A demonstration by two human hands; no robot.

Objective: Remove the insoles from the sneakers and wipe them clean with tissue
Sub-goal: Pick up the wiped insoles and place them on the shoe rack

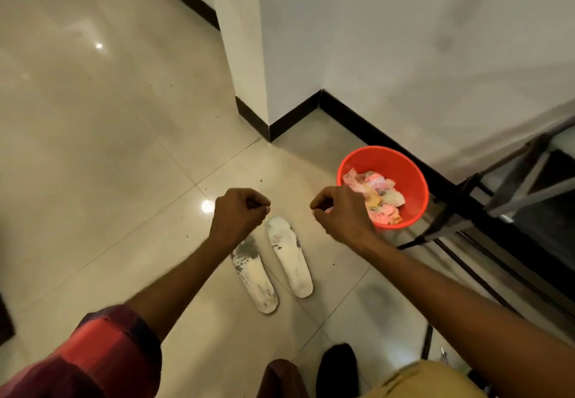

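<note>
Just beside the right hand (pixel 340 212), an orange bucket (pixel 404 164) is seen on the floor (pixel 93 148), partly filled with crumpled pink and pale tissues (pixel 373 192). A black metal rack (pixel 510 186) is set against the wall (pixel 404 39) to its right.

The floor is laid in glossy cream tiles, and the white walls are edged with black skirting (pixel 357 120).

Two white insoles are laid side by side on the tiles, not touching: the left insole (pixel 253 276) smudged grey, the right insole (pixel 291 257) cleaner.

Both hands are held above them, the left hand (pixel 239 210) on a red-sleeved arm. The fingers of each are curled in to the palm, and nothing is seen gripped.
</note>
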